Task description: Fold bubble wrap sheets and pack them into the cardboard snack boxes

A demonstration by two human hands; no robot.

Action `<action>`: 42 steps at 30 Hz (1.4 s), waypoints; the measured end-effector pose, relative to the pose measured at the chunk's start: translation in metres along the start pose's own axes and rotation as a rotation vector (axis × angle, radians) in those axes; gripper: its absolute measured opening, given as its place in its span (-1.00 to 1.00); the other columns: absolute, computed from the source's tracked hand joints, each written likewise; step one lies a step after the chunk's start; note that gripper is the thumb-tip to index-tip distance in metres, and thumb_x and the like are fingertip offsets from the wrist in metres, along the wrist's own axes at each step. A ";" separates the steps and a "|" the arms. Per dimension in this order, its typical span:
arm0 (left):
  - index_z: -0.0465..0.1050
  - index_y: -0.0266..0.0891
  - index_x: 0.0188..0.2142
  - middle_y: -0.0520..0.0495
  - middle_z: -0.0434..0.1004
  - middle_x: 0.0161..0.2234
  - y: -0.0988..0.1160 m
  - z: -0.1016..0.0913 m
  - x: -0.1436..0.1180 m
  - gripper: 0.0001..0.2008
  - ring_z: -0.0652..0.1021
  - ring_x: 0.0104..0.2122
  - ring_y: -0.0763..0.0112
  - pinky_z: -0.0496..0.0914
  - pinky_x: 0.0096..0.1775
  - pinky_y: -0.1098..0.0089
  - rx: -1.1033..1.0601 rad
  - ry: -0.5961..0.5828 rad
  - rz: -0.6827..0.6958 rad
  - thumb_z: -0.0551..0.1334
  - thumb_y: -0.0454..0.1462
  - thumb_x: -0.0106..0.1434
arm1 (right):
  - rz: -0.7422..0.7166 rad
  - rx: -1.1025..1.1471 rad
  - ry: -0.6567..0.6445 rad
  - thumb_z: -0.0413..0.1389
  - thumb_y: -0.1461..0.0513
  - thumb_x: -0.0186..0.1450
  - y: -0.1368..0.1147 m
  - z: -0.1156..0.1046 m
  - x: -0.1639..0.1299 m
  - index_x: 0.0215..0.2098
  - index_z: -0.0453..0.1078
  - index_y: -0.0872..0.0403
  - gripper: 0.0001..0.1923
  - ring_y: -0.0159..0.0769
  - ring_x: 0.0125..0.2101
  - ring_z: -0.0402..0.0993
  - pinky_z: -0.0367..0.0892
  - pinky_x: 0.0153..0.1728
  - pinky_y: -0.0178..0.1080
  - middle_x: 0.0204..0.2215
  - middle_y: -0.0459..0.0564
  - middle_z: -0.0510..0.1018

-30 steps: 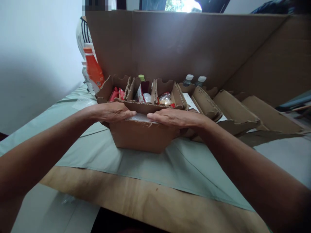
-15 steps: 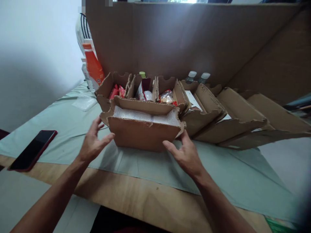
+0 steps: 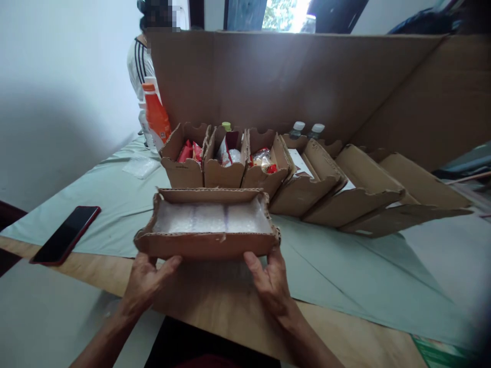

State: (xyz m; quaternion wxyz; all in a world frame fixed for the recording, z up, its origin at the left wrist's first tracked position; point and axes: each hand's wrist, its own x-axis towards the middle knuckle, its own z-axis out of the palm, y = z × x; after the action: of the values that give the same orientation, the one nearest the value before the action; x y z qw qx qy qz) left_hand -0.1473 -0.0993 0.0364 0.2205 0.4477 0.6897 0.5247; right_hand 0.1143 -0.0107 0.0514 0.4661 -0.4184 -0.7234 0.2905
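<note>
Both my hands hold a long, open-topped cardboard box (image 3: 207, 246) near the table's front edge. My left hand (image 3: 148, 278) is closed on its left end, thumb along the front wall. My right hand (image 3: 268, 278) grips the right end the same way; the fingers under the box are partly hidden. Inside lies clear bubble wrap (image 3: 209, 217) along the whole length; what it may cover I cannot make out. Behind this box stands a row of cardboard bins, the nearest a bin with red packets (image 3: 186, 174).
An orange bottle (image 3: 156, 115) stands at the back left, with a plastic bag (image 3: 140, 166) in front. A phone (image 3: 65, 235) lies left on the green cloth (image 3: 333, 260). Leaning bins (image 3: 358, 202) stand to the right. A tall cardboard panel (image 3: 253, 76) rises behind; a person (image 3: 138, 61) is beyond it.
The box has come away from the row of bins toward me, with both hands on its ends. Its open top now tilts more toward me. The view has tipped upward.
</note>
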 end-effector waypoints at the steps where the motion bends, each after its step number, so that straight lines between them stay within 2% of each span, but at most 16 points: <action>1: 0.44 -0.21 -0.01 -0.16 0.61 -0.19 0.002 -0.007 0.000 -0.43 0.63 -0.10 0.03 0.54 -0.05 0.15 0.025 0.039 -0.027 0.43 0.08 0.14 | -0.013 0.008 -0.007 0.08 -0.05 0.42 -0.005 0.004 0.003 0.47 0.00 -0.13 -0.27 0.06 0.35 0.23 0.20 0.32 0.19 0.39 0.12 0.27; 4: 0.45 -0.28 -0.04 -0.15 0.62 -0.24 0.032 -0.007 0.029 -0.37 0.64 -0.22 0.05 0.57 -0.17 0.14 0.046 0.079 -0.020 0.44 0.11 0.08 | -0.008 0.076 0.034 0.14 -0.09 0.37 -0.014 0.002 0.030 0.38 0.19 -0.04 -0.30 0.04 0.23 0.39 0.28 0.25 0.18 0.26 0.16 0.44; 7: 0.37 -0.26 0.14 -0.20 0.61 -0.03 0.073 0.030 0.062 -0.27 0.63 -0.06 0.09 0.55 -0.01 0.16 -0.151 -0.057 0.247 0.44 0.08 0.11 | -0.007 0.147 0.200 0.17 -0.12 0.34 -0.011 -0.023 0.049 0.25 0.34 0.03 -0.36 -0.05 0.07 0.51 0.36 0.18 0.10 0.05 0.12 0.59; 9: 0.26 -0.22 0.28 -0.23 0.56 0.10 0.089 0.057 0.062 -0.17 0.59 0.07 0.08 0.49 0.12 0.14 -0.259 -0.163 0.395 0.44 0.07 0.14 | -0.022 0.138 0.374 0.18 -0.11 0.34 -0.008 -0.044 0.039 0.21 0.37 0.05 -0.39 -0.05 0.06 0.50 0.32 0.20 0.09 0.03 0.10 0.59; 12: 0.18 -0.17 0.37 -0.28 0.42 0.27 0.083 0.067 0.025 -0.15 0.46 0.25 0.04 0.36 0.27 0.10 -0.233 -0.176 0.430 0.42 0.04 0.20 | 0.055 0.059 0.541 0.19 -0.04 0.35 -0.007 -0.059 0.000 0.18 0.41 0.07 -0.46 -0.03 0.10 0.47 0.27 0.24 0.08 0.05 0.10 0.57; 15: 0.33 -0.22 0.26 -0.28 0.58 0.08 0.056 0.040 -0.009 -0.29 0.58 0.10 0.02 0.49 0.15 0.08 -0.158 -0.113 0.218 0.40 0.04 0.23 | 0.146 0.065 0.355 0.20 -0.02 0.35 -0.014 -0.040 -0.021 0.21 0.40 0.05 -0.45 -0.04 0.08 0.49 0.33 0.19 0.05 0.05 0.12 0.58; 17: 0.45 -0.27 0.09 -0.22 0.64 -0.14 0.045 0.020 -0.008 -0.35 0.66 -0.11 0.03 0.57 0.00 0.06 -0.084 -0.010 0.092 0.45 0.06 0.14 | 0.109 0.133 0.197 0.20 -0.05 0.34 -0.019 -0.021 -0.009 0.27 0.34 0.01 -0.39 -0.05 0.10 0.48 0.35 0.18 0.04 0.09 0.13 0.56; 19: 0.45 -0.28 0.07 -0.18 0.64 -0.16 0.048 0.015 0.006 -0.32 0.65 -0.12 0.03 0.57 -0.02 0.06 -0.095 0.051 0.093 0.48 0.07 0.09 | 0.040 0.183 0.158 0.19 -0.08 0.33 -0.021 -0.012 0.013 0.27 0.33 0.02 -0.36 -0.05 0.11 0.48 0.35 0.18 0.05 0.10 0.14 0.55; 23: 0.27 -0.20 0.29 -0.26 0.55 0.10 0.073 0.047 0.026 -0.20 0.53 0.16 -0.01 0.45 0.18 0.04 -0.254 -0.025 0.274 0.43 0.06 0.16 | -0.030 0.170 0.374 0.17 -0.07 0.35 -0.011 -0.029 0.032 0.21 0.38 0.07 -0.42 -0.06 0.07 0.50 0.26 0.24 0.09 0.05 0.13 0.57; 25: 0.21 -0.19 0.34 -0.29 0.50 0.17 0.076 0.062 0.018 -0.17 0.47 0.23 -0.03 0.40 0.23 0.02 -0.257 -0.081 0.290 0.41 0.03 0.19 | -0.010 0.148 0.448 0.17 -0.03 0.36 -0.003 -0.042 0.020 0.22 0.37 0.06 -0.44 -0.05 0.11 0.47 0.18 0.29 0.11 0.08 0.10 0.55; 27: 0.19 -0.18 0.36 -0.30 0.50 0.18 0.066 0.065 0.002 -0.17 0.47 0.24 -0.04 0.40 0.24 0.02 -0.236 -0.078 0.234 0.41 0.00 0.20 | 0.025 0.127 0.425 0.19 -0.01 0.35 0.003 -0.043 0.006 0.23 0.36 0.05 -0.44 -0.03 0.12 0.47 0.18 0.29 0.12 0.07 0.10 0.56; 31: 0.29 -0.21 0.30 -0.26 0.56 0.08 0.031 0.034 -0.033 -0.21 0.55 0.16 -0.01 0.46 0.18 0.08 -0.204 0.154 0.021 0.44 -0.02 0.15 | 0.052 0.191 0.187 0.22 -0.09 0.30 0.006 -0.002 0.003 0.24 0.36 0.05 -0.35 0.01 0.10 0.49 0.31 0.20 0.10 0.09 0.15 0.56; 34: 0.38 -0.27 0.22 -0.25 0.59 0.02 0.016 0.003 -0.044 -0.22 0.59 0.08 -0.03 0.43 0.19 0.01 -0.163 0.429 -0.121 0.48 0.00 0.08 | 0.014 0.330 -0.070 0.21 -0.14 0.29 -0.005 0.053 0.034 0.30 0.28 0.01 -0.27 0.00 0.17 0.45 0.32 0.21 0.07 0.19 0.15 0.51; 37: 0.31 -0.25 0.28 -0.25 0.54 0.10 0.012 -0.018 -0.044 -0.20 0.55 0.13 0.00 0.32 0.28 -0.02 -0.108 0.669 -0.100 0.47 -0.02 0.13 | -0.077 0.409 -0.351 0.19 -0.18 0.29 -0.022 0.109 0.080 0.40 0.16 -0.01 -0.16 -0.01 0.26 0.37 0.27 0.28 0.05 0.29 0.13 0.42; 39: 0.19 -0.19 0.36 -0.25 0.44 0.23 0.007 -0.026 -0.042 -0.20 0.48 0.21 0.06 0.26 0.32 0.02 -0.091 0.691 0.006 0.42 -0.07 0.22 | -0.127 0.344 -0.490 0.13 -0.17 0.32 -0.032 0.141 0.109 0.45 0.05 0.04 -0.12 0.01 0.34 0.25 0.17 0.35 0.07 0.38 0.14 0.30; 42: 0.07 -0.08 0.43 -0.24 0.19 0.40 -0.014 -0.037 -0.043 -0.11 0.32 0.35 0.05 0.24 0.33 0.04 0.004 0.612 0.151 0.44 -0.16 0.20 | -0.124 0.146 -0.552 -0.01 -0.12 0.41 -0.037 0.173 0.137 0.48 -0.02 0.15 -0.17 0.06 0.39 0.18 0.08 0.38 0.15 0.42 0.23 0.21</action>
State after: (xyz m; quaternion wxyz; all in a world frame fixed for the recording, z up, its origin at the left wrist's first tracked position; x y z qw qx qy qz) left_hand -0.1594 -0.1559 0.0292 -0.0379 0.3194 0.6899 0.6486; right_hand -0.0859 0.0862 0.0714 0.2971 -0.2440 -0.8243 0.4155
